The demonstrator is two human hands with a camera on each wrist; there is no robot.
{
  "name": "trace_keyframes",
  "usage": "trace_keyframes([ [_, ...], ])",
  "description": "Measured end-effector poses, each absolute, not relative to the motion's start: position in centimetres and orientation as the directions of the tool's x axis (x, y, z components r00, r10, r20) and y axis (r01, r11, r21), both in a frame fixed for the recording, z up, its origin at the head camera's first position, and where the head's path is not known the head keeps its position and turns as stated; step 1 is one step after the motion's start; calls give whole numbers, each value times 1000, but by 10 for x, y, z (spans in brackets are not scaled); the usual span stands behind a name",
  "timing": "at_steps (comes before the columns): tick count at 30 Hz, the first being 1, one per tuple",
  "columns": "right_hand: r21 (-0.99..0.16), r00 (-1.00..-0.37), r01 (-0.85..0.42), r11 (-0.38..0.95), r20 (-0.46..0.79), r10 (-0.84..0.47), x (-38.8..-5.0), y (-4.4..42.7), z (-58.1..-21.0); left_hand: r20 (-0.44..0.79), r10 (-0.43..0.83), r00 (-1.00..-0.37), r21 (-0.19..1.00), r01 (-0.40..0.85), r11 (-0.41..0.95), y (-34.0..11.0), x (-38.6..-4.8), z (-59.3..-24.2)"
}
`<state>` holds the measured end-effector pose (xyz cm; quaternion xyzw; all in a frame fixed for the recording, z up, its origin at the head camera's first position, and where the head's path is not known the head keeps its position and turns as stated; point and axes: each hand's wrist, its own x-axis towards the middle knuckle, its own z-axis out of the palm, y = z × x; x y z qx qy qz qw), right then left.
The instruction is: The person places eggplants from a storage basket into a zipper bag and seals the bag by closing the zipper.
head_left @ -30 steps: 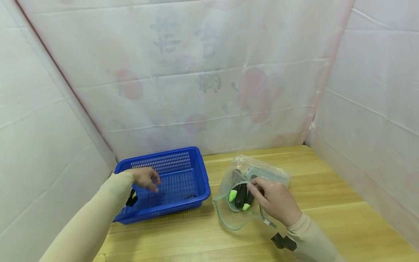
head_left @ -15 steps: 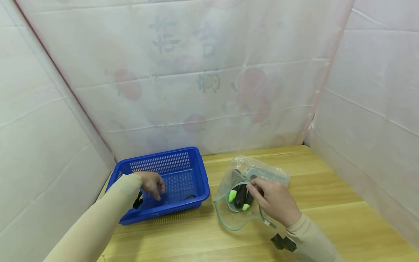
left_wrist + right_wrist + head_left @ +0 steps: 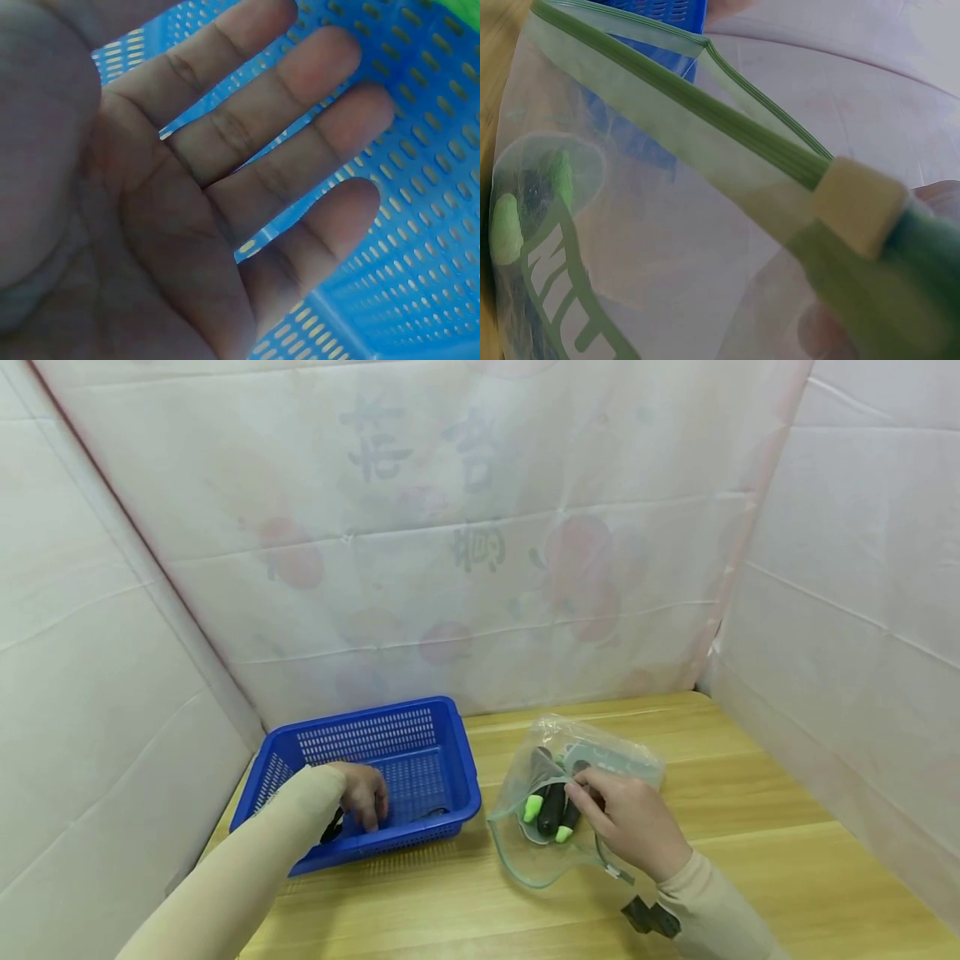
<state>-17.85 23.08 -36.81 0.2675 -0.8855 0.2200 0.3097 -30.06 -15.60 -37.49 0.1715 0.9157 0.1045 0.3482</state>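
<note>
left hand (image 3: 366,797) spread loosely inside the blue basket (image 3: 412,778); right hand (image 3: 633,818) pinching the clear bag (image 3: 553,768)

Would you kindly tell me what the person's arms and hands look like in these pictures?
The left sleeve and right sleeve are long, plain and pale beige. The left hand and right hand wear no gloves. A small black piece shows near each sleeve's end; its nature is unclear.
</note>
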Motion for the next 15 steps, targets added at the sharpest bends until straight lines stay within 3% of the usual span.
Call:
trace_keyframes([
  [6,-221,-663,-613,758,666,-342,-178,232,-369,-618,361,-698,224,284,932,-148,-296,-380],
  [15,-223,-660,-615,756,670,-340,-177,233,-370,-664,323,-674,194,262,945,-141,-297,-382],
])
